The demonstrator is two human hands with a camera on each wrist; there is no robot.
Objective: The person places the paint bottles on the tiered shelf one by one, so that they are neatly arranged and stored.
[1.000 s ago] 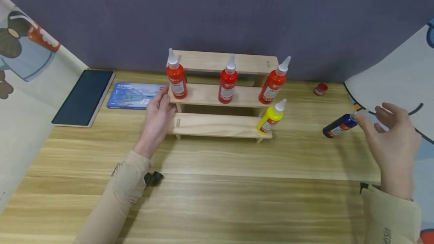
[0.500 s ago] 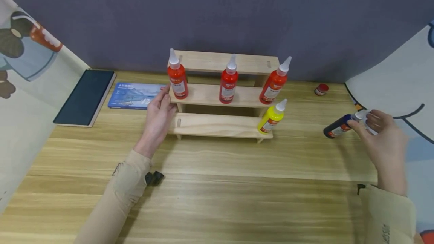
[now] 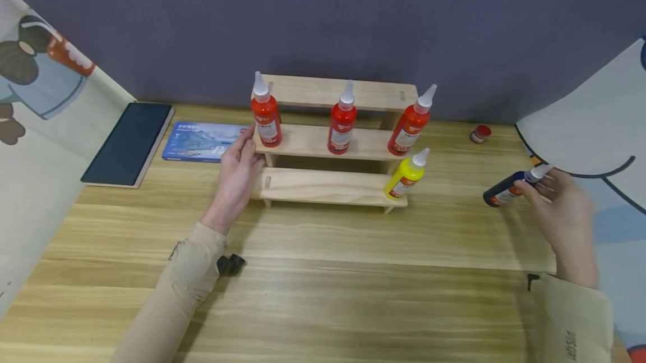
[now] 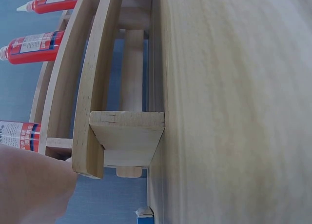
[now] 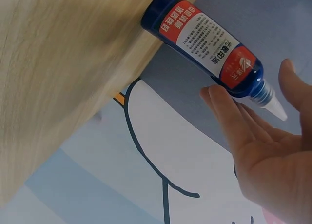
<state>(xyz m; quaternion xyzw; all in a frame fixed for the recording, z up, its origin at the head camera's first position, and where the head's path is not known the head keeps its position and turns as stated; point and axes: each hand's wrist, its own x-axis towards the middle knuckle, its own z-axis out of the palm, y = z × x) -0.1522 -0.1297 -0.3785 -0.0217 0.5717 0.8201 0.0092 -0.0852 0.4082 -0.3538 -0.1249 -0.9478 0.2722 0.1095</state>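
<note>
My left hand (image 3: pixel 237 175) grips the left end of a tiered wooden rack (image 3: pixel 323 183) at its middle shelf; the left wrist view hides most of its fingers. On that shelf stand three red bottles with white nozzle caps: left (image 3: pixel 266 122), middle (image 3: pixel 341 130) and right (image 3: pixel 407 130). A yellow bottle (image 3: pixel 402 178) occupies the right end of the lowest shelf. Far right, a dark blue bottle (image 3: pixel 504 189) stands on the table. My right hand (image 3: pixel 565 206) is around its upper part. In the right wrist view, fingers (image 5: pixel 226 112) lie by its side, and the thumb appears apart from it.
Left of the rack lie a blue box (image 3: pixel 202 141) with a landscape picture and a dark-covered book (image 3: pixel 128 144). A small red-lidded jar (image 3: pixel 480 133) stands at the back right. Grey panel (image 3: pixel 323 21) closes the back; printed side panels flank the wooden table (image 3: pixel 353 273).
My right hand has moved left, from beside the blue bottle's cap to around its upper part. The bottle stays put. My left hand keeps its place on the rack.
</note>
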